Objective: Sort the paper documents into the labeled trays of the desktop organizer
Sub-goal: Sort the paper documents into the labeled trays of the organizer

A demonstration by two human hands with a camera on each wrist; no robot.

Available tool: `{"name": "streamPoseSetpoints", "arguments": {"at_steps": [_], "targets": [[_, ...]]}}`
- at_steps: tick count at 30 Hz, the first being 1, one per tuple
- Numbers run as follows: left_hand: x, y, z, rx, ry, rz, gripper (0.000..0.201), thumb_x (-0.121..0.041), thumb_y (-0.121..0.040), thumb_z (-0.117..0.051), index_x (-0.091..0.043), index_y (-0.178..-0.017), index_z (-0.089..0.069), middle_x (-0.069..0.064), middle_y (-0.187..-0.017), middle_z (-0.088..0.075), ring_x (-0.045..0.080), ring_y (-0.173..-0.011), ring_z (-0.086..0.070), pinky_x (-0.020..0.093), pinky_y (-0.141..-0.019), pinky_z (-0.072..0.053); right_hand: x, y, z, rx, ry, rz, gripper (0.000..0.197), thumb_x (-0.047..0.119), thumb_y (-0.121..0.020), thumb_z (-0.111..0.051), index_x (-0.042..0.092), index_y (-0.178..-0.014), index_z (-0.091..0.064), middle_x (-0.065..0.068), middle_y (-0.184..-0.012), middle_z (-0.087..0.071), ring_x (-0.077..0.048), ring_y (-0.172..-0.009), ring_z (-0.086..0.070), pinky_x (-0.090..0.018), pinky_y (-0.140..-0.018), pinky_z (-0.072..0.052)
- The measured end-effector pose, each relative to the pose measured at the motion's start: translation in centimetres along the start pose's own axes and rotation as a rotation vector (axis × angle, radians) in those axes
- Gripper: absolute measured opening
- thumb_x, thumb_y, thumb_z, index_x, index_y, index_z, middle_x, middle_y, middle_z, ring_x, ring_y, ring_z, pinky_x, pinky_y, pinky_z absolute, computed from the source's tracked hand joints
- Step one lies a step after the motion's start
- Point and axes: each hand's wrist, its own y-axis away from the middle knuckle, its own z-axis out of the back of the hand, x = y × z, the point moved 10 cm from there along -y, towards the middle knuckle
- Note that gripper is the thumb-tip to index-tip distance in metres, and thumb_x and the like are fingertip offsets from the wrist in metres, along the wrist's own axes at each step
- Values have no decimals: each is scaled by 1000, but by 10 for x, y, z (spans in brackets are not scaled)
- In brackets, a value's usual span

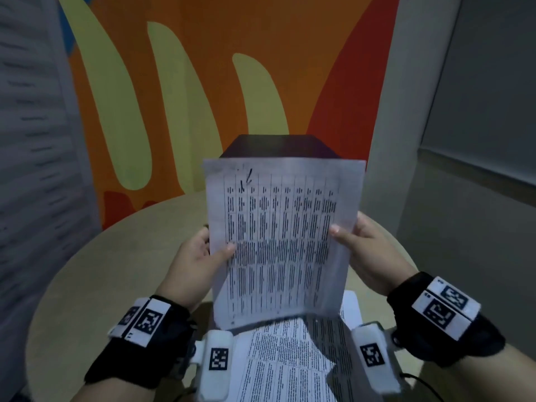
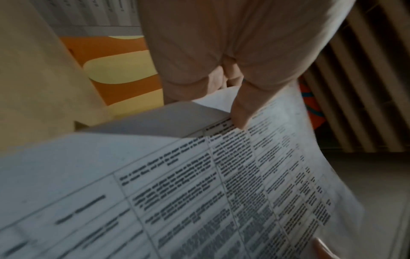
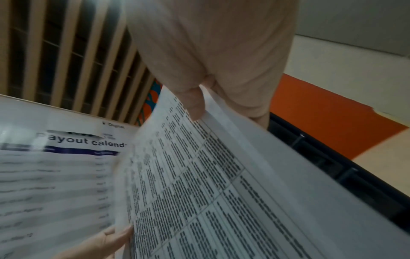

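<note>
Round beige table [image 1: 87,274] before a wall mural [image 1: 203,68] of orange, red and pale yellow shapes; grey wall [image 1: 478,82] at right; vertical wooden slats [image 3: 66,52] in right-wrist view.

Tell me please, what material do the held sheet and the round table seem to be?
Held sheet: thin white paper, matte; it bends between the hands and carries a printed table. Round table: pale beige and smooth, probably laminate or painted wood; no grain shows, so I cannot say which.

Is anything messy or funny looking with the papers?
A bit. The loose papers on the round table lie crooked, overlapping at different angles instead of in a neat stack. The held sheet, gripped by the left hand and right hand, curls at its bottom edge. Nothing looks torn.
</note>
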Motion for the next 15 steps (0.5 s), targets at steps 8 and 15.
{"name": "streamPoseSetpoints", "arguments": {"at_steps": [8,15], "targets": [[2,1,-7,0,-6,-53,26,-9,-98,-52,-16,-123,-58,-3,-117,-70,16,-111,-65,46,-100,-48,-18,1,-3,-9,9,-3,40,-3,-94,-48,21,-127,-51,2,-122,-67,-16,-115,-62,-42,-104,-45],[33,-6,-7,32,-14,13,39,-7,-102,-42,-21,-137,-50,-4,-130,-63,19,-123,-58,52,-107,-40,-63,5,0,-36,31,-188,30,2,-97,-47,23,-115,-58,3,-121,-66,-16,-118,-59,-45,-111,-38]]}}
